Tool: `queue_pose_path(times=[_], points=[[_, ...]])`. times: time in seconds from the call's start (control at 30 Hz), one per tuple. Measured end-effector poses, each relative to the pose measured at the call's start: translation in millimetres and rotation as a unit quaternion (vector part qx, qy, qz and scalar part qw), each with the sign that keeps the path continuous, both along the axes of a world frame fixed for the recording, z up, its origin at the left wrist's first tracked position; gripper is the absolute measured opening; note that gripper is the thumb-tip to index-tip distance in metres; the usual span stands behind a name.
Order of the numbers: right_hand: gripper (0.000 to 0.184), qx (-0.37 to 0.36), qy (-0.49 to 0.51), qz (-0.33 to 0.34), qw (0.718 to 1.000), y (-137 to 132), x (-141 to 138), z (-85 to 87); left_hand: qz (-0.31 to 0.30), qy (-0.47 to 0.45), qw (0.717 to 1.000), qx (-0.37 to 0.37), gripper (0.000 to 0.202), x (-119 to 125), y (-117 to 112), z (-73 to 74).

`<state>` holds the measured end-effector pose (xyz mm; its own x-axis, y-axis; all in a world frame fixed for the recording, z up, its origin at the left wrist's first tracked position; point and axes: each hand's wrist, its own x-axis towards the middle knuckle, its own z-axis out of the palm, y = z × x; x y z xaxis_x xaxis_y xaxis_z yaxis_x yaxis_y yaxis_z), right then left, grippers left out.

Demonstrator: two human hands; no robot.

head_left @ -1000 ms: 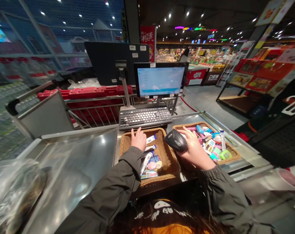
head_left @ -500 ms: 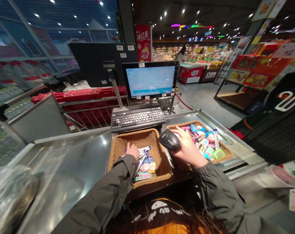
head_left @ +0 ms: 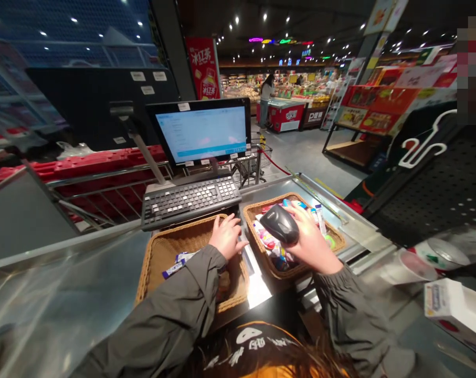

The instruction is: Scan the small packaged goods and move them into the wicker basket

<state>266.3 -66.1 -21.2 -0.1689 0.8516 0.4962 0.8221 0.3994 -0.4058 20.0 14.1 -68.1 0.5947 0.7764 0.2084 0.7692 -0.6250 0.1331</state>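
My left hand (head_left: 226, 236) is over the right rim of the left wicker basket (head_left: 156, 258), fingers spread and nothing visible in them. Small blue-and-white packets (head_left: 178, 263) lie in that basket, partly hidden by my sleeve. My right hand (head_left: 314, 241) is closed around a black handheld barcode scanner (head_left: 280, 224), held above the right wicker basket (head_left: 342, 243). Several colourful small packets (head_left: 264, 236) fill this second basket, and the scanner and my hand cover many of them.
Behind the baskets stand a keyboard (head_left: 192, 200) and a lit monitor (head_left: 204, 131). The metal counter (head_left: 99, 273) extends left. At right are a white box (head_left: 456, 310), plastic tubs (head_left: 440, 254) and a white hanger (head_left: 424, 149). A person (head_left: 266, 100) stands far off.
My left hand has lifted out of the packets and moved to the left basket's right rim, its fingers spreading. The scanner remains in my right hand. The view has turned slightly right.
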Motion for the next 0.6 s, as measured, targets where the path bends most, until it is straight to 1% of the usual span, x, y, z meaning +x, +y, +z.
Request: queue_pose_path(times=[0.07, 0.13, 0.23, 0.33, 0.47, 0.6], points=[[0.054, 0.018, 0.009, -0.043, 0.999, -2.1, 20.8, -0.8, -0.01, -0.01, 0.999, 0.037, 0.025, 30.7, 7.5, 3.8], [0.053, 0.027, 0.021, -0.09, 0.995, -4.3, 40.4, -2.9, -0.02, -0.011, 0.998, 0.064, 0.028, 61.5, 17.2, 2.3], [0.053, 0.024, 0.036, -0.139, 0.989, -8.2, 65.5, -6.3, -0.032, -0.004, 0.996, 0.083, 0.032, 104.8, 33.4, -7.0], [0.051, 0.014, 0.049, -0.157, 0.986, -11.2, 84.8, -10.0, -0.035, 0.013, 0.996, 0.082, 0.037, 140.3, 49.3, -19.5], [0.051, -0.001, 0.058, -0.166, 0.984, -9.6, 102.7, -17.9, -0.028, 0.046, 0.996, 0.066, 0.039, 172.8, 68.9, -34.4], [0.057, -0.017, 0.061, -0.149, 0.987, -1.9, 114.0, -24.8, -0.024, 0.061, 0.996, 0.057, 0.027, 189.3, 85.6, -43.1]])
